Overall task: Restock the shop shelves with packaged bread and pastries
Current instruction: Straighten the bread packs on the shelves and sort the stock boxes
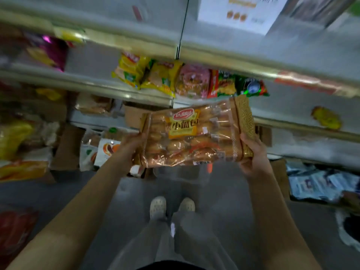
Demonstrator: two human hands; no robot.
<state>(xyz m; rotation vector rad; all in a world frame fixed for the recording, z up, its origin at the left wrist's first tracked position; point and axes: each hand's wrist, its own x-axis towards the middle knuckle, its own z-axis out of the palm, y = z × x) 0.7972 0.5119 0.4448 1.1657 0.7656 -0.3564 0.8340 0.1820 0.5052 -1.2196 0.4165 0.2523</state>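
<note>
A large clear bag of small bread rolls [196,135] with a yellow label and gold ends is held flat in front of the shelves. My left hand [128,147] grips its left end and my right hand [253,158] grips its right gold end. Behind it, a middle shelf [120,90] carries a row of packaged pastries: yellow bags [148,75], a pink doughnut pack [192,80] and red-green bags [226,84]. The shelf to the right [292,108] is mostly bare, with one yellow pack [326,117].
Open cardboard boxes [68,147] with more bread packs stand on the floor at the left, below the bottom shelf. A box of blue-white packets [319,184] sits at the right. My feet [171,206] stand on grey floor. The image is blurred at the edges.
</note>
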